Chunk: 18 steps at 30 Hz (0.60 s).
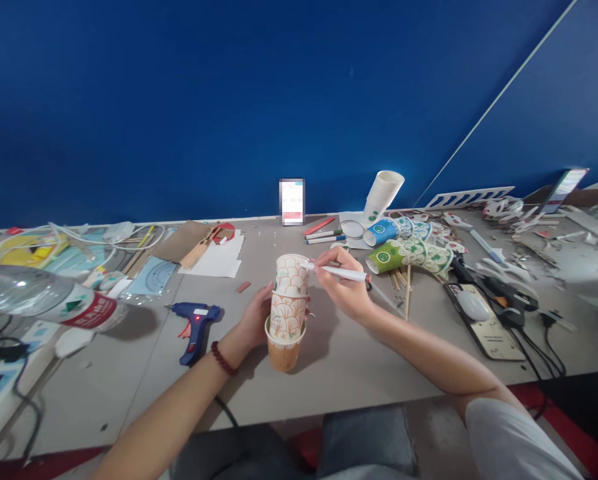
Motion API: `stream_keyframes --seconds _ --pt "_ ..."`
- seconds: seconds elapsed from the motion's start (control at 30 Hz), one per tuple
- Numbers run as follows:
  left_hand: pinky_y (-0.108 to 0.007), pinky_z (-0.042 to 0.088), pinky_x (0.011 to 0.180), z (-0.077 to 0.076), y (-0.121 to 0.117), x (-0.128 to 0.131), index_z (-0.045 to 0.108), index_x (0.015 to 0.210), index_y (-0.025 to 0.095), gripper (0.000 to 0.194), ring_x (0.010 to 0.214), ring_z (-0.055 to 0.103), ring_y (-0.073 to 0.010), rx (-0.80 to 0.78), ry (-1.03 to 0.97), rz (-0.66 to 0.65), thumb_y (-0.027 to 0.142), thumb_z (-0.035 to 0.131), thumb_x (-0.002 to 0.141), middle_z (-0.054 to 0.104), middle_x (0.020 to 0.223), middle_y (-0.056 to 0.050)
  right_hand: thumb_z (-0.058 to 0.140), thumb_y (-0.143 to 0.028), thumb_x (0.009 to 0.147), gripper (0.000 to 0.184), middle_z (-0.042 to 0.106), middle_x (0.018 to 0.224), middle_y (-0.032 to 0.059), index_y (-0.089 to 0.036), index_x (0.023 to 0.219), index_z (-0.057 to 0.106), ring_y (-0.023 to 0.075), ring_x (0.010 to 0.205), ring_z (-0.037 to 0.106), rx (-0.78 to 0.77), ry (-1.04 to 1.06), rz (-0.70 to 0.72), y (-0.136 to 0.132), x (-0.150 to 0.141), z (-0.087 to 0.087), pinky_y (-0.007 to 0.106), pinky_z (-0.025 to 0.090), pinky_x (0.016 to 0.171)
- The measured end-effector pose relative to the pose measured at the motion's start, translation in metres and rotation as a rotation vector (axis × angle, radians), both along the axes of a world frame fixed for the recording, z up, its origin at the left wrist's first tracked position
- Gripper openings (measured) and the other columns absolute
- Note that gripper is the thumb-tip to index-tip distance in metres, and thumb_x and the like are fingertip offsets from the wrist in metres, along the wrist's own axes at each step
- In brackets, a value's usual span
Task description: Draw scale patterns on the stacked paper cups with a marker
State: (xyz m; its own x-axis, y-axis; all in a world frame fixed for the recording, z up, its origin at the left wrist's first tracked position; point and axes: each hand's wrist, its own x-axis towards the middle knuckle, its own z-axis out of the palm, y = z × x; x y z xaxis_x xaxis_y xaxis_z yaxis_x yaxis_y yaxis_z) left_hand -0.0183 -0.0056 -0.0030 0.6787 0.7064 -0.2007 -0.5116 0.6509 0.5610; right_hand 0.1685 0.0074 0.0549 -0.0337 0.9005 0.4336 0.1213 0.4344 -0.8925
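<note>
My left hand (pixel 257 313) is wrapped round a stack of paper cups (pixel 287 313), with fingertips showing on its far right side. The upper cups are white with an orange scale and line pattern, and the lowest one is plain orange-brown with a pale rim. Pinched in my right hand (pixel 346 287) is a white marker (pixel 346 273) with a red end. Its tip points left at the upper cup's right side; whether it touches the cup I cannot tell. A blue glue gun (pixel 196 327) lies left of my left hand.
A water bottle (pixel 53 297) lies at the left. More markers (pixel 325 237), a white cup stack (pixel 383 193) and green cups (pixel 403 255) are at the back right. Beside the right forearm is a phone (pixel 493 333) with a mouse (pixel 473 305) on it. Another phone (pixel 292 202) leans on the wall.
</note>
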Motion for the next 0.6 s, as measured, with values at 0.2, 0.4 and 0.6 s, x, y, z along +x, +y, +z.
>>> stream_keyframes --seconds 0.2,0.4,0.6 --pt "-0.039 0.047 0.080 0.0035 -0.0004 0.0010 0.065 0.108 0.010 0.052 0.083 0.066 -0.0269 0.005 0.030 0.035 0.052 0.054 0.080 0.071 0.098 -0.015 0.060 -0.018 0.074 0.007 0.060 0.067 -0.0012 -0.022 0.074 0.055 0.0170 0.069 0.064 -0.001 -0.018 0.003 -0.0003 0.0001 0.0014 0.029 0.051 0.061" --pt "-0.039 0.048 0.079 0.0047 -0.0006 0.0018 0.066 0.106 0.010 0.053 0.082 0.066 -0.0270 0.010 0.036 0.047 0.053 0.058 0.077 0.071 0.096 -0.015 0.060 -0.016 0.072 0.008 0.061 0.070 -0.0005 -0.022 0.074 0.056 0.0180 0.073 0.064 0.003 -0.029 0.013 -0.0006 0.0000 -0.0014 0.031 0.053 0.064" --pt "-0.039 0.048 0.079 0.0029 -0.0005 0.0009 0.064 0.109 0.010 0.053 0.084 0.066 -0.0277 0.003 0.062 0.061 0.053 0.056 0.080 0.071 0.098 -0.016 0.059 -0.014 0.071 0.009 0.062 0.072 0.0003 -0.022 0.074 0.056 0.0178 0.074 0.064 0.011 -0.033 0.011 -0.0001 -0.0006 -0.0019 0.031 0.053 0.064"
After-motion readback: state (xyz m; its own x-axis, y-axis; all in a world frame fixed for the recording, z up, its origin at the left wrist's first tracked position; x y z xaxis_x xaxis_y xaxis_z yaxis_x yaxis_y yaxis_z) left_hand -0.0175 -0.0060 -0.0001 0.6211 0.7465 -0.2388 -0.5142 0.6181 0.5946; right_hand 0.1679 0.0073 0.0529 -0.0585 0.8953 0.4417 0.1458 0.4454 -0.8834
